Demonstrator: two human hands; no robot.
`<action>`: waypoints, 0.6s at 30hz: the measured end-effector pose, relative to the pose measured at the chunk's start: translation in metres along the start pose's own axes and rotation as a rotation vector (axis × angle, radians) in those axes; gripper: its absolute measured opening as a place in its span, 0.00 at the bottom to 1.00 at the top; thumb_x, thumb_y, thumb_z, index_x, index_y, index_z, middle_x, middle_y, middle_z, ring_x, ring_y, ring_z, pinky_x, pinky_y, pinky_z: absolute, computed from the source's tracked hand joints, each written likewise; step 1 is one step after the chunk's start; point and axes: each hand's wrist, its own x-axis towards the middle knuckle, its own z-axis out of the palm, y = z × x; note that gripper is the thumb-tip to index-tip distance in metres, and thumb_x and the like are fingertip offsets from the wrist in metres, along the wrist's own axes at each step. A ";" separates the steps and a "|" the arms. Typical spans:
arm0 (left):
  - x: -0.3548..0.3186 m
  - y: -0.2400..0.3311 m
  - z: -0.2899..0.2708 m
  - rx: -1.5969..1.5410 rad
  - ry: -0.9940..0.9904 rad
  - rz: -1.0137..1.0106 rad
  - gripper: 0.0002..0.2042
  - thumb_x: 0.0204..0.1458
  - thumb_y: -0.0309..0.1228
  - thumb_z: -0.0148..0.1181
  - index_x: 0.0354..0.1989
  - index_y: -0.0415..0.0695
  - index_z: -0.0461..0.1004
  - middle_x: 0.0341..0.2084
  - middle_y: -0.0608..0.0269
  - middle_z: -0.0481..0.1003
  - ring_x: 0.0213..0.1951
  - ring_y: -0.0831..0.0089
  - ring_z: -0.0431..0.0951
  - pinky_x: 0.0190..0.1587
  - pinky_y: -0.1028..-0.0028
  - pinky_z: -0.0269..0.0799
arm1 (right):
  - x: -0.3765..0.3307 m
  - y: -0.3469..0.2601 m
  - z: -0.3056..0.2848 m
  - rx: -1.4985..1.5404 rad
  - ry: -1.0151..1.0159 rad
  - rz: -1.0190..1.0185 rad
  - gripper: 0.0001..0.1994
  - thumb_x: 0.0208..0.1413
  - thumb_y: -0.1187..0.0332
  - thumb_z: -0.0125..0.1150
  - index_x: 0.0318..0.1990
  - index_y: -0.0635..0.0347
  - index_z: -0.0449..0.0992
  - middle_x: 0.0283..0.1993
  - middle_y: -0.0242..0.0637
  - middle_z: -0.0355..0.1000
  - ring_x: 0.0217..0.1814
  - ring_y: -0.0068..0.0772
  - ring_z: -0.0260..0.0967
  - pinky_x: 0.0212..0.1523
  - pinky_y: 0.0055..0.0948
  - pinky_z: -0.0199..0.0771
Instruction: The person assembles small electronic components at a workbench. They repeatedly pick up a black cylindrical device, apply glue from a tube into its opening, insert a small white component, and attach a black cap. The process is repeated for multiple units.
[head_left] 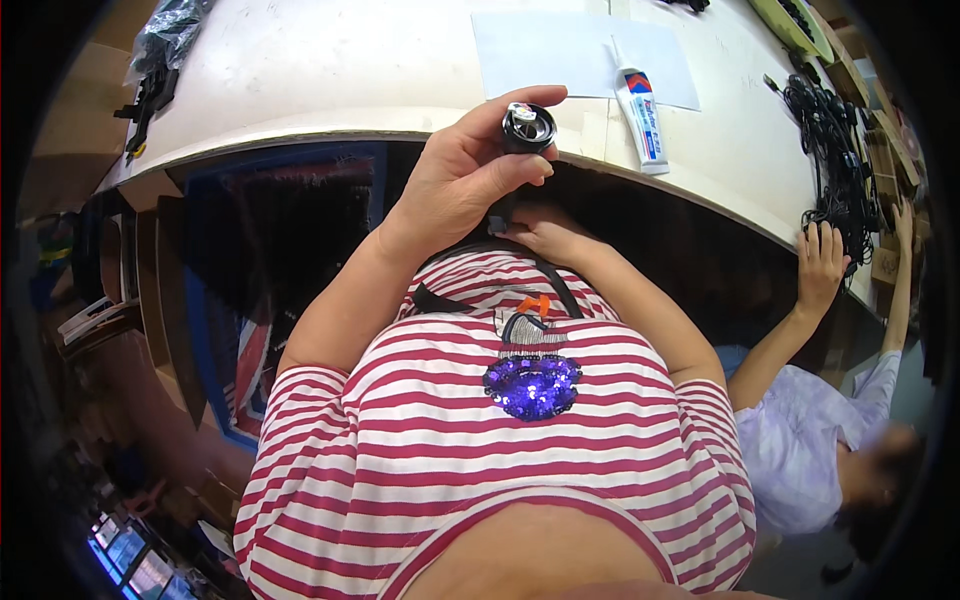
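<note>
Between the thumb and fingers of my left hand (pixel 460 180), a short black cylinder (pixel 527 128) points its shiny, hollow round end upward. A small whitish piece shows at that end's rim, and the index finger stretches out past it. Lower down, close to my waist, my right hand (pixel 548 232) is closed beside a small dark piece (pixel 497 222). Whether this piece joins the cylinder above it cannot be made out, and the right fingers are partly hidden.
The white table (pixel 330 70) carries a pale sheet (pixel 560 50), a white tube with a nozzle (pixel 641 115), and a heap of black cables (pixel 830 150). A co-worker's hand (pixel 822 260) touches the cables. A black clamp-like tool (pixel 152 105) lies at the left edge beside clear plastic wrapping (pixel 168 35).
</note>
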 end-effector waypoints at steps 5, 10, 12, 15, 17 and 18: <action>-0.006 0.004 0.004 0.024 -0.014 -0.033 0.24 0.48 0.22 0.56 0.55 0.36 0.61 0.33 0.62 0.70 0.33 0.79 0.71 0.41 0.81 0.69 | 0.004 0.014 0.013 -0.045 -0.023 0.031 0.11 0.55 0.65 0.49 0.37 0.62 0.72 0.34 0.48 0.71 0.40 0.43 0.69 0.42 0.34 0.65; -0.017 0.002 0.005 0.035 0.041 -0.001 0.25 0.41 0.17 0.61 0.51 0.37 0.66 0.32 0.61 0.71 0.33 0.79 0.72 0.39 0.80 0.71 | 0.008 0.006 0.016 0.137 -0.026 0.144 0.12 0.55 0.66 0.48 0.43 0.61 0.72 0.38 0.47 0.72 0.45 0.42 0.68 0.46 0.31 0.65; -0.015 0.005 0.002 -0.005 0.058 0.028 0.25 0.39 0.17 0.64 0.50 0.37 0.67 0.32 0.61 0.71 0.30 0.80 0.72 0.36 0.82 0.71 | 0.001 0.004 0.012 0.061 0.002 0.144 0.13 0.54 0.66 0.49 0.44 0.62 0.71 0.39 0.47 0.71 0.45 0.42 0.68 0.47 0.31 0.65; -0.014 0.011 -0.009 -0.005 0.163 0.122 0.27 0.38 0.19 0.66 0.51 0.37 0.66 0.31 0.63 0.71 0.30 0.82 0.70 0.34 0.84 0.69 | -0.014 -0.030 -0.001 -0.283 0.060 0.013 0.14 0.52 0.65 0.52 0.44 0.63 0.71 0.41 0.48 0.72 0.45 0.45 0.69 0.49 0.31 0.66; -0.016 0.007 -0.023 0.057 0.265 0.130 0.26 0.40 0.19 0.64 0.51 0.38 0.66 0.31 0.67 0.70 0.31 0.85 0.67 0.33 0.86 0.65 | -0.020 -0.087 -0.042 -0.236 -0.090 -0.074 0.12 0.51 0.66 0.54 0.40 0.63 0.74 0.37 0.47 0.73 0.42 0.46 0.70 0.45 0.33 0.69; -0.017 0.009 -0.028 0.089 0.275 0.114 0.25 0.43 0.22 0.62 0.52 0.37 0.64 0.31 0.66 0.70 0.30 0.85 0.66 0.32 0.86 0.64 | -0.020 -0.111 -0.060 -0.115 -0.068 -0.117 0.10 0.50 0.66 0.55 0.35 0.62 0.76 0.32 0.45 0.73 0.35 0.43 0.72 0.38 0.32 0.70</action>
